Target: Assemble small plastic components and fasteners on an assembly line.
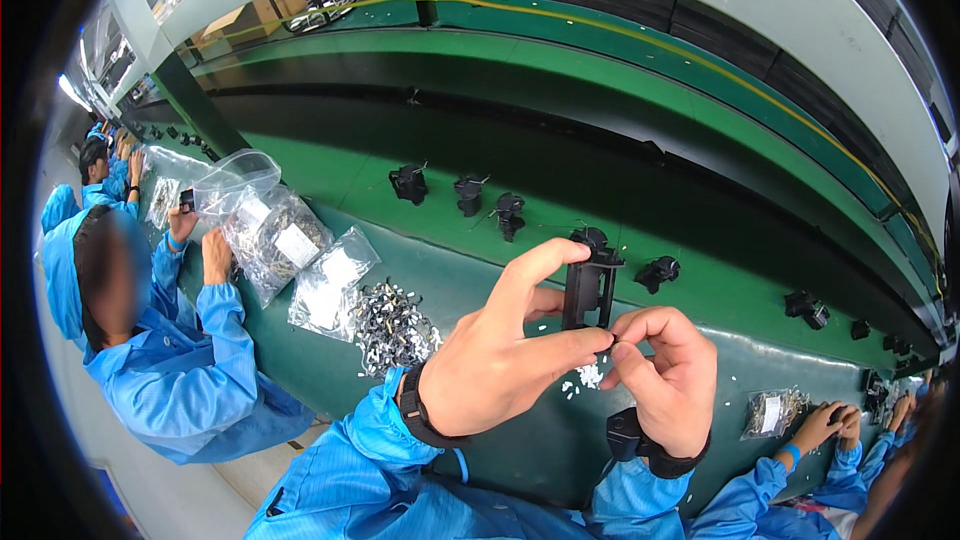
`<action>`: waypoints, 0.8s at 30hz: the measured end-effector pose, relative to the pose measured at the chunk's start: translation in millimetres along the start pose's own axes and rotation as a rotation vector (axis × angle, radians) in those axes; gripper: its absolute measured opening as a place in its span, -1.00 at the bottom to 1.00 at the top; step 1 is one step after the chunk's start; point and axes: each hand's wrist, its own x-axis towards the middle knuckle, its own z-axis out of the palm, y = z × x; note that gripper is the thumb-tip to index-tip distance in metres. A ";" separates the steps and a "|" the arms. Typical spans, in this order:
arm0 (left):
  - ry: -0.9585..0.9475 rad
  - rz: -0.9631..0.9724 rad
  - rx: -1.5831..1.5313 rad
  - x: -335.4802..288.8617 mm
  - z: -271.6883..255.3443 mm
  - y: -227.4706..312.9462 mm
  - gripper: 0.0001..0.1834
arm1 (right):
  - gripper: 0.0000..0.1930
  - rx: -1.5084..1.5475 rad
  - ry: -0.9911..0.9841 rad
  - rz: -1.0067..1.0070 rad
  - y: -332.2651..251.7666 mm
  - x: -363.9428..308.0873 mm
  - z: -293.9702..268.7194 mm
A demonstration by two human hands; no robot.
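My left hand (480,370) is closed round a black plastic housing (582,292), holding it upright between thumb and fingers above the green bench. The housing has an open rectangular frame and a rounded black top. My right hand (668,380) pinches thumb and forefinger together at its lower end, close to the left thumb. What lies in that pinch is too small and covered to name. Under the hands, small white pieces (590,376) are scattered on the bench. Left of my left hand lies a pile of small black, white and metallic parts (392,328).
Clear plastic bags of parts (275,235) lie at the left, beside a co-worker in blue (190,350). Several black assemblies (510,212) sit along the green strip beyond the bench (440,280). At the right, another bag (768,414) lies near a co-worker's hands (825,427).
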 end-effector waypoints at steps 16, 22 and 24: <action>0.088 0.038 -0.310 1.7 9.3 -0.3 -0.67 | -0.85 0.192 -0.041 -0.008 -8.5 -0.3 -7.2; 0.091 0.111 -0.186 3.1 8.2 -1.3 -0.66 | -0.84 0.219 -0.081 -0.083 -2.1 1.2 -10.1; 0.076 0.119 -0.203 5.2 4.3 1.7 -0.71 | -0.85 0.213 -0.094 -0.111 -1.0 0.6 -12.1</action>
